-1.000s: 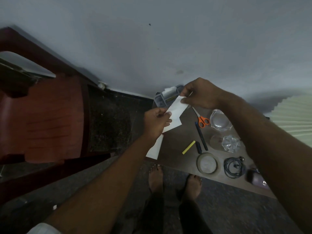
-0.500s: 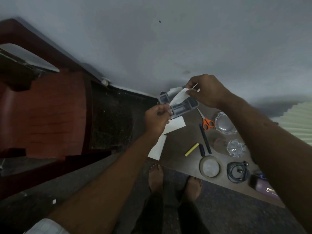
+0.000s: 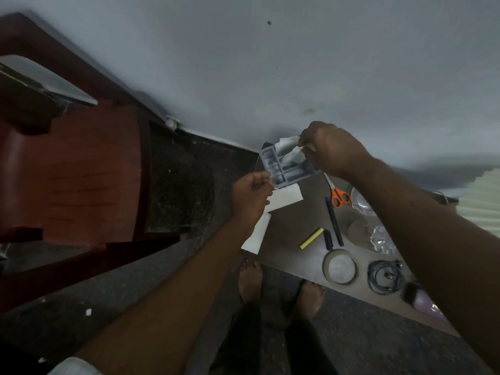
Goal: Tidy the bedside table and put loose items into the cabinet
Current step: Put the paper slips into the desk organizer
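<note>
My right hand [image 3: 331, 150] is pinched on a crumpled white paper [image 3: 290, 152] just above the grey compartment tray [image 3: 284, 171] at the far corner of the brown bedside table [image 3: 295, 228]. My left hand [image 3: 251, 193] hovers at the table's left edge with its fingers curled; a thin pale edge shows at its fingertips, and I cannot tell if it grips anything. Two white paper slips lie on the table, one [image 3: 285, 197] beside my left hand and one [image 3: 255, 236] overhanging the edge. No cabinet is in sight.
The table holds orange scissors [image 3: 339, 197], a dark pen [image 3: 334, 226], a yellow stick [image 3: 311, 238], a tape roll [image 3: 339, 266], a coiled cable [image 3: 385, 276], a glass bowl [image 3: 361, 203] and crumpled plastic [image 3: 382, 239]. A red chair [image 3: 81, 171] stands left. My bare feet [image 3: 250, 277] are below.
The paper stretched between both hands has come away from my left hand. My right hand has carried it back over the grey tray, and it now looks crumpled.
</note>
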